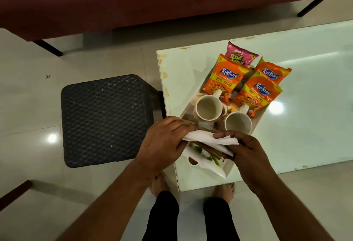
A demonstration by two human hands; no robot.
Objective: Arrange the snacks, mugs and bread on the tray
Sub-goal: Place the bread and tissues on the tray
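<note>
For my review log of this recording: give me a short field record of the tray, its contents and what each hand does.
tray: white tray, on white table
snacks: three orange Kurkure packets, one pink packet, far end
mugs: left mug, right mug, upright, look empty, mid-tray
bread: bread slices, near end, partly under napkin
left hand: pinches napkin
right hand: pinches napkin
nearby: dark woven stool

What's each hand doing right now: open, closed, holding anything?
Left hand: closed, gripping the left end of the white paper napkin.
Right hand: closed, pinching the right end of the same napkin.
</note>
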